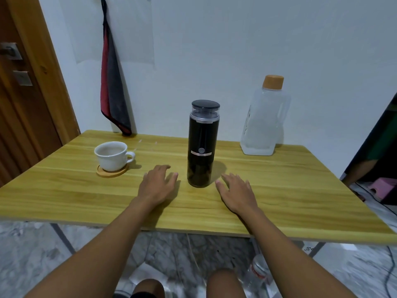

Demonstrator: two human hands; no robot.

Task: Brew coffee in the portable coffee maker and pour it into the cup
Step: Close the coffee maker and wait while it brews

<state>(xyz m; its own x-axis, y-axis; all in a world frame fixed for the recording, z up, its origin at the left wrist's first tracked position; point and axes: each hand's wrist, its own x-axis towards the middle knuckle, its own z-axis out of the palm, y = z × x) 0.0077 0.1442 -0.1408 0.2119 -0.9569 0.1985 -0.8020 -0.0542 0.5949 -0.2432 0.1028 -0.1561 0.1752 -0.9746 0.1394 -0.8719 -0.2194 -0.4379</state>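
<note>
A tall black portable coffee maker [201,145] stands upright in the middle of the wooden table [279,190], with a clear top under a black lid and dark contents in its lower part. A white cup [111,155] sits on a round wooden coaster [111,172] to its left. My left hand [158,183] lies flat on the table just left of the coffee maker's base, fingers relaxed. My right hand [235,193] lies flat just right of the base. Neither hand touches the coffee maker.
A clear plastic water jug [263,123] with a tan cap stands at the back right by the wall. A red and grey cloth [112,82] hangs on the wall at the back left. A brown door [19,104] is at the left. A plastic bottle [257,274] lies on the floor.
</note>
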